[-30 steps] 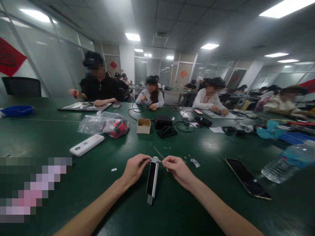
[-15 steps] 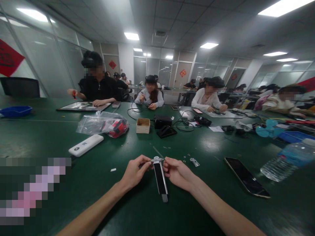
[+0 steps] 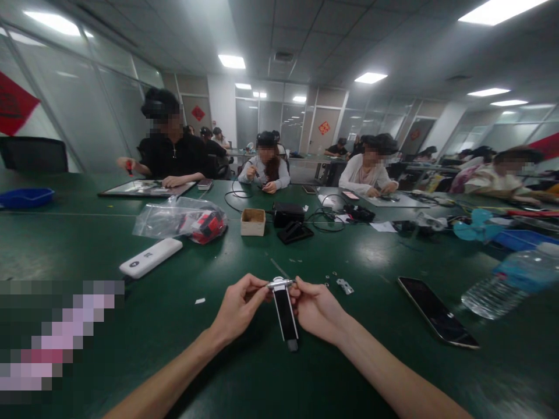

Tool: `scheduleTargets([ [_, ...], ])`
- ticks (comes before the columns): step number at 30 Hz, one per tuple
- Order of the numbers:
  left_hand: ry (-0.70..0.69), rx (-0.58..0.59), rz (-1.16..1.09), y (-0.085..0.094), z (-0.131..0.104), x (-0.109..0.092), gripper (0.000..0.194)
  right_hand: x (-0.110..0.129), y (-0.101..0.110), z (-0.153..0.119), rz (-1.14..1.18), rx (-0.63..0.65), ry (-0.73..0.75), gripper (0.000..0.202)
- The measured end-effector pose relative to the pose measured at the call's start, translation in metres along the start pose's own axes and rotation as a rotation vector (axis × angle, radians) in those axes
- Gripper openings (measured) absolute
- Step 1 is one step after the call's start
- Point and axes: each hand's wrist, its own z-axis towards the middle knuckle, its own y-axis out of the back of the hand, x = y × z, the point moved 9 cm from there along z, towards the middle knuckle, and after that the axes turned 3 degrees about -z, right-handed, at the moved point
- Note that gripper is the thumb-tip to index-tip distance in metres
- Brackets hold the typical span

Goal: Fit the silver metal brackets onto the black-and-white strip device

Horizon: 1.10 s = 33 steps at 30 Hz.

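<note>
Between my hands is a black strip-shaped part with silver edges (image 3: 286,317), its grey lower end pointing toward me. A thin silver rod (image 3: 280,283) lies crosswise at its upper end. My left hand (image 3: 238,305) pinches the rod's left end between thumb and fingers. At the right end, my right hand (image 3: 317,305) closes its thumb and index finger on the rod, its other fingers curled beside the strip. A small metal bracket (image 3: 345,286) and several tiny rings lie on the green table (image 3: 218,372) to the right of my hands.
A black phone (image 3: 437,311) and a water bottle (image 3: 510,282) are at the right. On the left lies a white power bank (image 3: 151,258), with a bagged red item (image 3: 203,224) behind it. Farther back are a small box (image 3: 253,222) and cables. People sit across the table.
The strip's lower end has risen slightly and the strip looks shorter, tilted differently. Both hands still hold the rod; my right fingertips have shifted slightly to the right.
</note>
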Motion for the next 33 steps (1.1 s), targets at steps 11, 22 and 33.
scheduleTargets([
  [11,0.084,-0.003,-0.275,-0.015,-0.009,0.004,0.027,-0.003,0.001,0.000,0.154,-0.030,0.009,0.028],
  [22,0.216,-0.030,-0.436,-0.016,-0.009,0.018,0.036,0.004,-0.002,-0.002,0.121,0.002,0.011,0.033],
  [33,0.257,0.010,-0.493,-0.019,-0.010,0.026,0.034,0.031,0.005,-0.003,-0.339,0.089,0.051,0.024],
])
